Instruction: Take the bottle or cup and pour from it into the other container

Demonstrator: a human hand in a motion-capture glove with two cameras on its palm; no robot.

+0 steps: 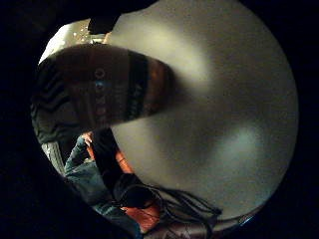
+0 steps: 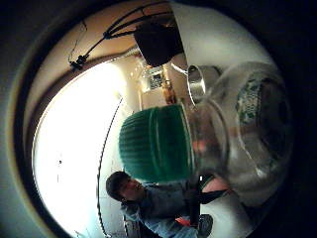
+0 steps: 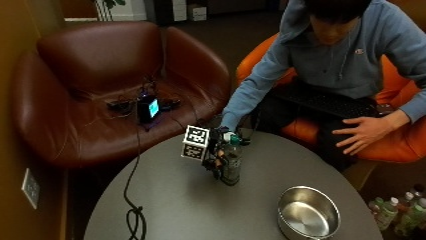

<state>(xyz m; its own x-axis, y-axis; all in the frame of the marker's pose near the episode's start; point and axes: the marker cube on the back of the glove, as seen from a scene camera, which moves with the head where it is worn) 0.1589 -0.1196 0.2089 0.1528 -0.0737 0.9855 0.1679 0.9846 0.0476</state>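
Note:
In the outside view a clear bottle point(image 3: 232, 165) with a green cap stands upright near the middle of the round grey table point(image 3: 173, 205). My gloved right hand point(image 3: 218, 148) grips its side from the far left, fingers curled round it. The thumb side palm view is filled by the green cap point(image 2: 156, 144) and the clear neck point(image 2: 225, 134). The labelled body point(image 1: 99, 94) lies close to the palm in the little finger side view. A steel pot point(image 3: 308, 212) sits open by the table's near right edge, apart from the bottle; it also shows behind the neck point(image 2: 199, 82).
A black cable point(image 3: 133, 210) runs across the table's left side. Beyond the table stands a brown leather armchair point(image 3: 100, 65) holding a small device. Several bottles point(image 3: 399, 207) stand on the floor at the right. The person's bare hand point(image 3: 363, 132) rests on their lap.

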